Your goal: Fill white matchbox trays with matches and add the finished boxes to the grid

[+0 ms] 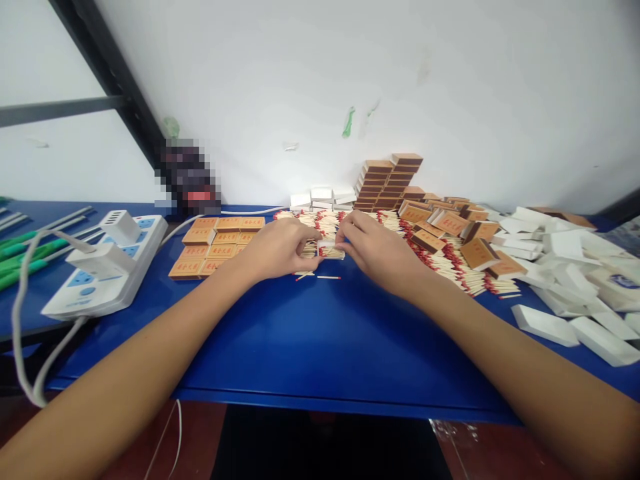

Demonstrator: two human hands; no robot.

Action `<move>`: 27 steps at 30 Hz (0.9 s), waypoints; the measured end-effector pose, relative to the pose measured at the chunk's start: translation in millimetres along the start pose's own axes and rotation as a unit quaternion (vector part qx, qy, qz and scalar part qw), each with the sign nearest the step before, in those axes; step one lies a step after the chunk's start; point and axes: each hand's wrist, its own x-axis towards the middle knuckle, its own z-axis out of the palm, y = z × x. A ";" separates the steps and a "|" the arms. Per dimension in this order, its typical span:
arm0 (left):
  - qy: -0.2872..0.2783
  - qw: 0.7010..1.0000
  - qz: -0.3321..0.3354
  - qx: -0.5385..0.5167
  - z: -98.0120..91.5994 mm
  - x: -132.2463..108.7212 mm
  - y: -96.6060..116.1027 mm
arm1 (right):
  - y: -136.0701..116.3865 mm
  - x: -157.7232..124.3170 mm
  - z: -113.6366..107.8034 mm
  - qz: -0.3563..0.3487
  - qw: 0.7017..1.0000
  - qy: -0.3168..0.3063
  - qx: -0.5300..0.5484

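Note:
Between my hands is a small white matchbox tray (326, 243) with matches in and around it. My left hand (281, 248) is closed on the tray's left end, thumb below and fingers above. At its right end, my right hand (376, 248) has its fingers pinched together; what lies between the fingertips is hidden. Red-tipped matches (320, 220) are heaped behind both hands. A single loose match (329, 277) lies in front of the tray on the blue table (320, 340).
Orange matchboxes (193, 252) stand in rows on the left, beside a white power strip (117, 273) with cables. More are stacked (385, 183) at the back wall and scattered (450, 223) over matches on the right. White trays (545, 325) are piled far right.

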 end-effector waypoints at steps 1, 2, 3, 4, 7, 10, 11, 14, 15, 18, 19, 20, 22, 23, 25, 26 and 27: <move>0.001 1.000 0.001 -0.002 0.1 0.0 0.0 | -0.6 -0.5 0.6 0.000 1.000 0.002 0.003; 0.002 1.000 0.000 -0.004 0.1 0.1 0.0 | -0.7 -1.0 1.1 -0.002 1.000 0.003 0.009; 0.002 1.000 -0.001 -0.006 0.2 0.2 -0.1 | -0.3 -1.6 1.5 -0.005 1.000 0.003 0.017; 0.000 1.000 -0.001 -0.006 0.2 0.3 -0.2 | 0.7 -2.1 1.9 -0.009 1.000 0.003 0.024; 0.002 1.000 0.003 -0.007 0.6 0.7 -0.6 | 4.7 -2.9 2.4 -0.022 0.999 0.000 0.035; 0.003 1.000 0.008 -0.009 1.4 0.4 -0.8 | 6.9 -2.6 2.6 -0.030 0.999 0.002 0.041; 0.001 1.000 0.008 -0.010 1.7 0.2 -0.9 | 7.0 -2.4 2.7 -0.032 0.999 0.003 0.044; 0.001 1.000 0.006 -0.010 2.5 -0.4 -0.9 | 5.6 -2.4 3.3 -0.033 0.998 0.009 0.047; 0.002 1.000 0.008 -0.010 2.6 -0.4 -0.8 | 5.0 -2.6 3.4 -0.031 0.998 0.010 0.046; 0.005 1.000 0.011 -0.009 2.0 -0.1 -0.2 | 2.9 -3.3 2.6 -0.018 0.999 0.013 0.037; 0.004 1.000 0.009 -0.008 1.4 0.1 0.0 | 2.1 -3.5 1.8 -0.015 0.999 0.015 0.036; 0.003 1.000 0.007 -0.007 0.8 0.4 0.0 | 1.0 -3.7 0.6 -0.011 0.999 0.021 0.037; 0.001 1.000 0.002 0.000 -0.5 0.7 -0.9 | -1.8 -3.9 -2.3 -0.004 0.998 0.044 0.047; 0.001 1.000 -0.001 0.003 -1.0 0.8 -2.0 | -3.6 -4.1 -3.6 -0.002 0.997 0.053 0.058; 0.011 1.000 -0.014 0.009 -1.5 0.8 -5.2 | -7.5 -4.8 -4.9 -0.006 0.994 0.041 0.098; 0.019 1.000 -0.019 0.012 -1.4 0.7 -7.1 | -9.5 -5.3 -4.5 -0.011 0.992 0.017 0.123; 0.028 0.999 -0.022 0.016 -1.1 0.7 -8.9 | -11.4 -5.9 -3.5 -0.015 0.989 -0.016 0.148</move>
